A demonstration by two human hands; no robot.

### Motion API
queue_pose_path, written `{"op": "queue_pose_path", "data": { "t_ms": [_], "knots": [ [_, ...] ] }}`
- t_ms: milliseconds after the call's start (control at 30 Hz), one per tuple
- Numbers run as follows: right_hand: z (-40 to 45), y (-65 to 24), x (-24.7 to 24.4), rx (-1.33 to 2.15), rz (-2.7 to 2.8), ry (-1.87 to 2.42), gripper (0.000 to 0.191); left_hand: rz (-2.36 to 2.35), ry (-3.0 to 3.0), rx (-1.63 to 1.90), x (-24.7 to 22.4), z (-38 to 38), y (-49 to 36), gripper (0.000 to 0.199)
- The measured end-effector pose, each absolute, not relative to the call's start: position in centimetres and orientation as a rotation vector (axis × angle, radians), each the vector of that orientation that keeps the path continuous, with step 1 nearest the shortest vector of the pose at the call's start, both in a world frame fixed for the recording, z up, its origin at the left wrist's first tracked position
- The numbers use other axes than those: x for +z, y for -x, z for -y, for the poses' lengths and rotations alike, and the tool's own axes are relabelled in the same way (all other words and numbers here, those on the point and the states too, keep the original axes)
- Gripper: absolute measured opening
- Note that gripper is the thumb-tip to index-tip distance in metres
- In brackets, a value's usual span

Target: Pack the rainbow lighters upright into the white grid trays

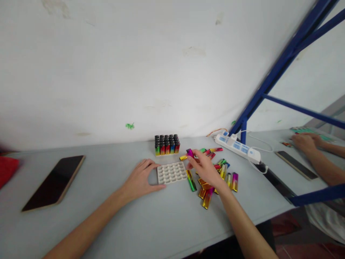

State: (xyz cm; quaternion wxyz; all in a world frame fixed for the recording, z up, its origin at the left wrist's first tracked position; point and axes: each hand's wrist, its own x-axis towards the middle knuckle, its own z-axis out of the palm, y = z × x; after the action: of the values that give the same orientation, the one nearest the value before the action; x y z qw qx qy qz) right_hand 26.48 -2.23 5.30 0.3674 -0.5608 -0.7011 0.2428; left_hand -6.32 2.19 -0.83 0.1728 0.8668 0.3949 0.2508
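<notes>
My left hand [141, 180] spans the left end of a white tray [161, 176], thumb at the near corner and index finger at the far corner. Rows of hollows cover the tray, and no lighter stands in them. Between thumb and fingers, my right hand [203, 166] pinches a shiny purple lighter body [190, 153], just off the tray's far right corner. Below and around that hand lies a loose pile of metallic lighter bodies [207, 197] in gold, purple, green and red. One green-gold lighter body [191, 181] rests beside the tray's right edge.
Behind the tray, black-topped lighters [167, 145] stand upright in a block. A white power strip [238, 148] with cables lies back right, near a blue metal frame [242, 122]. A dark phone-like slab [55, 183] lies left. Another person's hands [307, 142] are far right.
</notes>
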Motion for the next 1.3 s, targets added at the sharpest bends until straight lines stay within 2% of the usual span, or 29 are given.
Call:
{"op": "queue_pose_path", "data": {
  "t_ms": [100,233,367,500,700,900,1000,1100,1300],
  "knots": [
    [0.7,-25.2,5.4,0.815,1.655,1.325,0.037,-1.126,-2.424,0.736,-0.8,-2.0,6.2,0.070],
    [-1.9,-22.7,5.6,0.725,1.562,1.301,0.060,-1.135,-2.419,0.736,-0.4,-1.5,6.0,0.067],
    [-2.0,-20.8,4.6,0.713,1.479,1.352,0.071,-1.152,-2.396,0.741,0.0,-0.9,5.9,0.067],
    [-0.4,-20.3,3.6,0.708,1.516,1.415,0.068,-1.182,-2.348,0.769,0.2,-0.7,5.9,0.070],
    [1.2,-20.1,3.8,0.668,1.572,1.437,0.046,-1.225,-2.324,0.812,0.4,-0.7,6.1,0.073],
    [1.4,-19.8,3.5,0.732,1.628,1.381,0.051,-1.228,-2.304,0.801,0.6,-0.7,6.2,0.072],
    [1.7,-19.8,3.4,0.761,1.692,1.305,0.044,-1.217,-2.267,0.791,0.9,-0.8,6.2,0.071],
    [1.9,-19.8,3.6,0.646,1.787,1.203,0.040,-1.220,-2.234,0.784,1.2,-0.8,6.0,0.071],
    [1.6,-19.5,3.3,0.507,1.970,1.220,0.048,-1.222,-2.220,0.761,1.2,-0.5,5.6,0.071]
  ]
}}
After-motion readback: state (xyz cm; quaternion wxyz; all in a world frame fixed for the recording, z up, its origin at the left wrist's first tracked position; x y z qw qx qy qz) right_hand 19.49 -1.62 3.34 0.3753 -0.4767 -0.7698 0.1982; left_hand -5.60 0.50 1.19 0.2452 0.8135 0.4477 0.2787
